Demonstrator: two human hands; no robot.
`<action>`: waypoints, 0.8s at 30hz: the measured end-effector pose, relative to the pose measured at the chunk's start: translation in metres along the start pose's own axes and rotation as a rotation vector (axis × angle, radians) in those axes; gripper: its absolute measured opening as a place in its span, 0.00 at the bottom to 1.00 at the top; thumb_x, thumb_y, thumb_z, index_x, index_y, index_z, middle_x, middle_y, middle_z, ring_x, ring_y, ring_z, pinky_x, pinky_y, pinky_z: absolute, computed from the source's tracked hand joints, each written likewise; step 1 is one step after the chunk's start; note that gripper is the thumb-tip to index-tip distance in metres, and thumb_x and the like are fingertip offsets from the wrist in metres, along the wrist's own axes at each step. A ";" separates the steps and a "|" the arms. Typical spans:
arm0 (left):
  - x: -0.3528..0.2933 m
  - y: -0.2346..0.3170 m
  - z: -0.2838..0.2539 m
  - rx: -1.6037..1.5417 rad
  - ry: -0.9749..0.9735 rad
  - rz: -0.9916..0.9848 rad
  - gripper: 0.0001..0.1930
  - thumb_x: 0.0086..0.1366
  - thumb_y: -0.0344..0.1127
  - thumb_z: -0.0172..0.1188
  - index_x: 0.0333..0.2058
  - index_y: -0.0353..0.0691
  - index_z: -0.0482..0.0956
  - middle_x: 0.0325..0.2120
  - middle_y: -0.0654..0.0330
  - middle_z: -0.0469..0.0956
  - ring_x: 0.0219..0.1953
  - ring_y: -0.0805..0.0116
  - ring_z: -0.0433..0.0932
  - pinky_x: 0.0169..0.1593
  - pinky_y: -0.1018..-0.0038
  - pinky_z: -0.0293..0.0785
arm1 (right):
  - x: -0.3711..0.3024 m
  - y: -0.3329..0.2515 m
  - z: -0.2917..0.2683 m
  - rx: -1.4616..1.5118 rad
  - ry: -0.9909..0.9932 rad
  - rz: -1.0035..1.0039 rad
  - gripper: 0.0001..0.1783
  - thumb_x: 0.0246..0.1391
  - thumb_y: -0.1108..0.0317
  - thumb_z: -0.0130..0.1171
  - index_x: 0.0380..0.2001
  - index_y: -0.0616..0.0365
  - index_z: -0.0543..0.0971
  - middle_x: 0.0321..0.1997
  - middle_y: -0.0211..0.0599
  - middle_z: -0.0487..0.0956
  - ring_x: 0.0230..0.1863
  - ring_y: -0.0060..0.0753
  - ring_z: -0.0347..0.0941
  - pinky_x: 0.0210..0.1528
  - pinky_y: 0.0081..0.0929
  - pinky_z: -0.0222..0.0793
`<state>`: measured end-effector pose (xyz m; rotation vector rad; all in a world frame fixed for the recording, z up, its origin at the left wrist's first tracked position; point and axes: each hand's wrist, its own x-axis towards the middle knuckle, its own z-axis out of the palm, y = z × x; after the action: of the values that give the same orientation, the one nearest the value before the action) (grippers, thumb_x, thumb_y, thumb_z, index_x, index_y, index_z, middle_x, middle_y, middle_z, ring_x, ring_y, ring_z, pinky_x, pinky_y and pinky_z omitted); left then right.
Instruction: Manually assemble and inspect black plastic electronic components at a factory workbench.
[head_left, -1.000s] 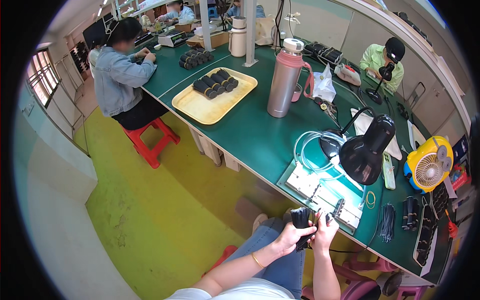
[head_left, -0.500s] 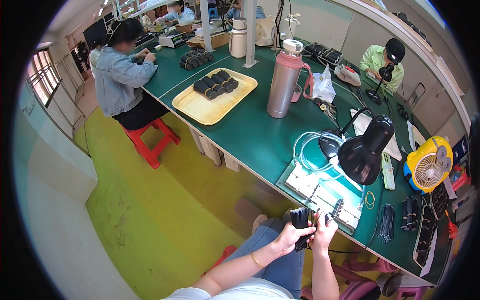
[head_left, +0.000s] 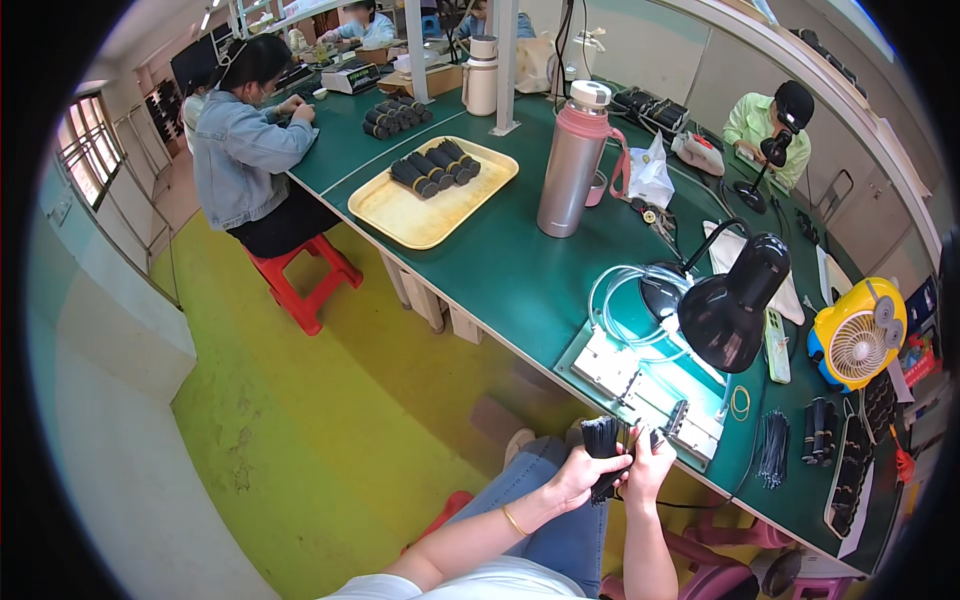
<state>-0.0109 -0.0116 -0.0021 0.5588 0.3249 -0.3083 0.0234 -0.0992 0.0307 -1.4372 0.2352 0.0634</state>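
My left hand point(head_left: 578, 474) is closed round a thick bundle of thin black wires point(head_left: 601, 440), held over my lap just off the table's front edge. Close beside it, my right hand point(head_left: 650, 467) is closed too, its fingers at the right side of the same bundle; some dark ends show by its fingertips. Just beyond my hands sits a metal fixture point(head_left: 640, 390) with clamp blocks and clear tubing point(head_left: 610, 300), brightly lit by a black desk lamp point(head_left: 733, 305). A loose bunch of black wires point(head_left: 773, 448) lies to the right of the fixture.
On the green table point(head_left: 490, 265) stand a yellowish tray point(head_left: 430, 228) with tied black bundles, a pink-and-silver thermos point(head_left: 574, 165) and a yellow fan point(head_left: 858, 335). More bundles point(head_left: 820, 430) lie at right. A co-worker in denim point(head_left: 245, 145) sits at left, another in green point(head_left: 770, 125) at far right.
The view has shifted very slightly. My hands keep nearly the same place and the same hold on the wire bundle.
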 end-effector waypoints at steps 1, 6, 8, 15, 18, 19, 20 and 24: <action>0.000 0.000 0.000 0.000 -0.001 0.000 0.05 0.55 0.25 0.57 0.29 0.37 0.70 0.23 0.61 0.73 0.24 0.72 0.74 0.25 0.79 0.70 | 0.000 0.000 0.000 0.007 0.005 0.008 0.13 0.54 0.67 0.51 0.23 0.66 0.74 0.14 0.35 0.73 0.04 0.14 0.56 0.03 0.13 0.49; -0.001 0.000 0.000 -0.011 -0.006 -0.002 0.05 0.55 0.25 0.57 0.30 0.37 0.70 0.23 0.61 0.72 0.24 0.72 0.74 0.25 0.79 0.70 | 0.002 0.007 -0.004 0.012 0.000 0.002 0.13 0.55 0.67 0.51 0.23 0.66 0.74 0.14 0.36 0.73 0.04 0.14 0.56 0.04 0.13 0.50; 0.000 -0.001 -0.001 -0.009 -0.008 -0.002 0.05 0.55 0.25 0.57 0.30 0.37 0.70 0.23 0.61 0.72 0.24 0.72 0.74 0.25 0.79 0.70 | 0.001 0.005 -0.003 0.010 0.003 0.009 0.13 0.55 0.67 0.51 0.23 0.66 0.74 0.14 0.36 0.73 0.04 0.14 0.56 0.04 0.13 0.50; 0.001 0.003 -0.001 -0.026 -0.013 0.003 0.05 0.56 0.26 0.57 0.30 0.38 0.69 0.23 0.61 0.72 0.24 0.72 0.73 0.25 0.79 0.70 | 0.004 0.000 0.002 0.014 0.012 0.029 0.13 0.54 0.67 0.51 0.23 0.65 0.74 0.14 0.35 0.73 0.05 0.13 0.56 0.05 0.12 0.49; 0.002 0.004 0.001 -0.024 -0.010 0.001 0.05 0.56 0.26 0.57 0.30 0.38 0.69 0.23 0.61 0.72 0.24 0.73 0.73 0.25 0.79 0.70 | 0.006 0.001 0.002 0.019 -0.005 0.040 0.12 0.54 0.67 0.52 0.23 0.65 0.74 0.14 0.34 0.73 0.05 0.13 0.56 0.05 0.12 0.49; 0.002 0.005 0.003 -0.019 -0.005 0.004 0.05 0.56 0.27 0.57 0.30 0.38 0.69 0.23 0.61 0.72 0.24 0.73 0.73 0.25 0.79 0.70 | 0.007 0.001 0.002 0.024 -0.003 0.039 0.12 0.54 0.67 0.52 0.23 0.65 0.74 0.14 0.34 0.73 0.05 0.13 0.56 0.05 0.12 0.49; 0.003 0.007 0.004 -0.013 -0.001 0.008 0.05 0.56 0.27 0.57 0.30 0.38 0.69 0.22 0.61 0.72 0.23 0.73 0.73 0.25 0.79 0.70 | 0.008 0.000 0.003 0.024 -0.008 0.029 0.12 0.54 0.66 0.52 0.23 0.65 0.74 0.14 0.33 0.73 0.05 0.13 0.56 0.05 0.12 0.49; 0.001 0.001 0.000 -0.015 -0.003 0.004 0.04 0.57 0.27 0.56 0.29 0.38 0.69 0.22 0.61 0.72 0.23 0.73 0.73 0.25 0.80 0.70 | 0.003 0.001 -0.001 0.014 -0.014 0.032 0.12 0.54 0.66 0.52 0.23 0.65 0.74 0.14 0.33 0.73 0.05 0.13 0.56 0.05 0.12 0.49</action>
<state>-0.0095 -0.0111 -0.0020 0.5446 0.3231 -0.3025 0.0265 -0.1002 0.0289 -1.4191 0.2468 0.0977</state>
